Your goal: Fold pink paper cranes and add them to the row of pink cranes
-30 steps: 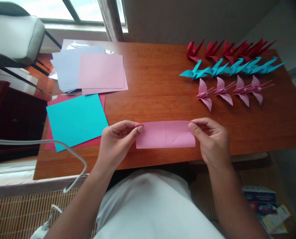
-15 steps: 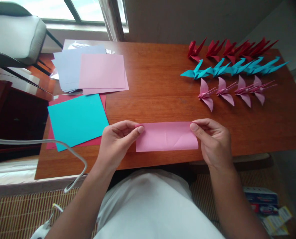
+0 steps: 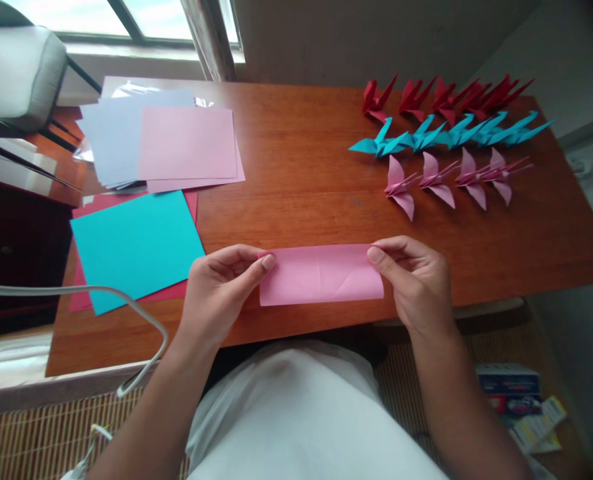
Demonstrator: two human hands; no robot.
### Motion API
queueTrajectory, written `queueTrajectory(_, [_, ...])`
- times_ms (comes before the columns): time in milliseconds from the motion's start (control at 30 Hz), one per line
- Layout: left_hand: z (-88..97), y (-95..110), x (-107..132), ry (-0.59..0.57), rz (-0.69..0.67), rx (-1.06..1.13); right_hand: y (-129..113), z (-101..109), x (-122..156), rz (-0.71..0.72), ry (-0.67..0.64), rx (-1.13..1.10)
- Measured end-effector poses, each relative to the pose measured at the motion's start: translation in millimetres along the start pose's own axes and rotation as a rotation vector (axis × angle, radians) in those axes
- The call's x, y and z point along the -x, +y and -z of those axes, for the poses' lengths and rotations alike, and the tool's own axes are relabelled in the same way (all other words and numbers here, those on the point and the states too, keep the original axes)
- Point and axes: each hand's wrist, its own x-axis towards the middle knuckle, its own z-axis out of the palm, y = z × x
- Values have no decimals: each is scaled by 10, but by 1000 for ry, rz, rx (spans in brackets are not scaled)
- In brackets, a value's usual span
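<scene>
A pink sheet of paper (image 3: 321, 277), a wide rectangle with faint crease lines, is stretched between my two hands near the front edge of the table. My left hand (image 3: 226, 287) pinches its upper left corner between thumb and forefinger. At the upper right corner, my right hand (image 3: 414, 280) has the same kind of pinch. Close to my left wrist lies a turquoise sheet (image 3: 136, 250) on top of red paper (image 3: 190, 207). Beyond my right hand stand pink paper cranes (image 3: 401, 189) in a row.
Behind them are rows of turquoise cranes (image 3: 381, 143) and red cranes (image 3: 376, 100) on the wooden table (image 3: 286, 167). Pale pink sheets (image 3: 186, 143) overlap white sheets (image 3: 109, 140) at the back left. A white cable (image 3: 141, 310) loops by my left forearm. A chair (image 3: 14, 73) stands far left.
The whole view has shifted slightly, so the table and hands appear farther left. Both hands keep the same pinch on the pink paper, which looks unchanged.
</scene>
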Motion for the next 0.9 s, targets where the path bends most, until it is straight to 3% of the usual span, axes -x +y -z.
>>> queueTrajectory(400, [-86, 53, 16, 24, -47, -52, 9, 71, -39, 90, -52, 144])
queueTrajectory(733, [-8, -12, -141, -39, -345, -447, 93, 77, -388, 168, -297, 420])
queueTrajectory(900, [-33, -22, -194, -54, -538, -767, 122, 39, -448, 346, -354, 626])
